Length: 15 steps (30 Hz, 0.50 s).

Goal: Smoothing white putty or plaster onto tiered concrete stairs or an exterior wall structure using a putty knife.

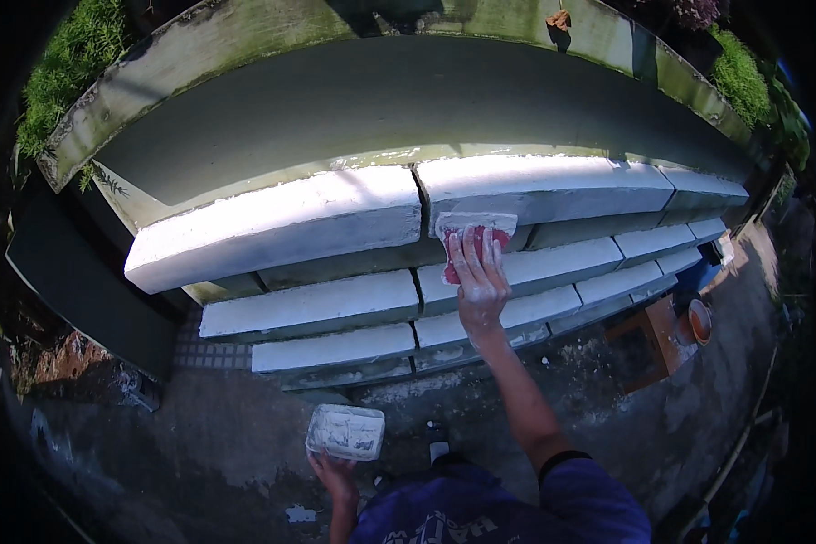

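Observation:
My right hand [480,274], smeared white, grips a flat red tool [453,269] with a broad, white-coated front edge; its exact kind is hard to tell. Its front edge is at the front face of the top white-coated block ledge [553,204], right of a dark vertical gap. My left hand [334,471], low in the view, holds a clear rectangular plastic container [345,432] by its near left side. White paste streaks the container's inside.
Lower white-coated ledges [335,295] step down toward me. Above them stands a grey wall [408,100] with a mossy rim. An orange bucket [699,322] stands at the right by a brown box-like thing [644,349]. A dark panel [91,272] stands left.

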Each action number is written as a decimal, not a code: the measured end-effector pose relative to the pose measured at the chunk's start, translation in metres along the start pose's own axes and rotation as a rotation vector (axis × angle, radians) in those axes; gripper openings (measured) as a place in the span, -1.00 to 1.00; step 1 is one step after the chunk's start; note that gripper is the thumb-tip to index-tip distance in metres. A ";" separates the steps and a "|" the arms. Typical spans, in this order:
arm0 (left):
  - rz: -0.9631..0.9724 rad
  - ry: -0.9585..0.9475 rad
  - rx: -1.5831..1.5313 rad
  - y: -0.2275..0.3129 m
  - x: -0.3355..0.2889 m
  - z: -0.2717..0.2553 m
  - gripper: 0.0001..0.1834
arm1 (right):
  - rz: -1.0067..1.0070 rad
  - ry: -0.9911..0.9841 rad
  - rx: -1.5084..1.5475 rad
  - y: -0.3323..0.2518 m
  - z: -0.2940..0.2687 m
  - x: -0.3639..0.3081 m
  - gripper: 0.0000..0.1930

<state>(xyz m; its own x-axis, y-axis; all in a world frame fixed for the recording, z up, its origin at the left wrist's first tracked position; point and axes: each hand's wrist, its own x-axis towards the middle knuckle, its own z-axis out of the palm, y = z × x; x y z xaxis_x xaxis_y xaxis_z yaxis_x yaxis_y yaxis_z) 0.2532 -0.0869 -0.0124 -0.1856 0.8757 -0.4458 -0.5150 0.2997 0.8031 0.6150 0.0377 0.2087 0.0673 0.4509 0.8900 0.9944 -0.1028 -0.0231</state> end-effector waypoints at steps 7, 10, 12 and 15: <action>-0.004 0.051 -0.050 0.008 -0.001 0.003 -0.27 | -0.003 0.079 0.236 -0.011 -0.026 -0.032 -0.57; -0.020 0.038 -0.038 0.004 -0.003 -0.001 -0.27 | 0.015 0.249 0.123 0.024 -0.043 0.010 -0.51; -0.017 0.005 -0.034 0.001 0.001 0.000 -0.27 | 0.005 0.190 0.110 0.054 -0.029 0.027 -0.49; -0.033 0.026 -0.001 -0.001 -0.001 0.008 -0.27 | -0.018 0.119 0.135 0.068 -0.001 0.005 -0.43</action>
<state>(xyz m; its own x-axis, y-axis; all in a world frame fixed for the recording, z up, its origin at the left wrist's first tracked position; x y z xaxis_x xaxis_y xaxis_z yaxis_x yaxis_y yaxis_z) 0.2608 -0.0846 -0.0095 -0.1904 0.8553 -0.4819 -0.5218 0.3276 0.7876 0.6823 0.0317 0.2119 0.0470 0.3426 0.9383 0.9978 0.0285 -0.0604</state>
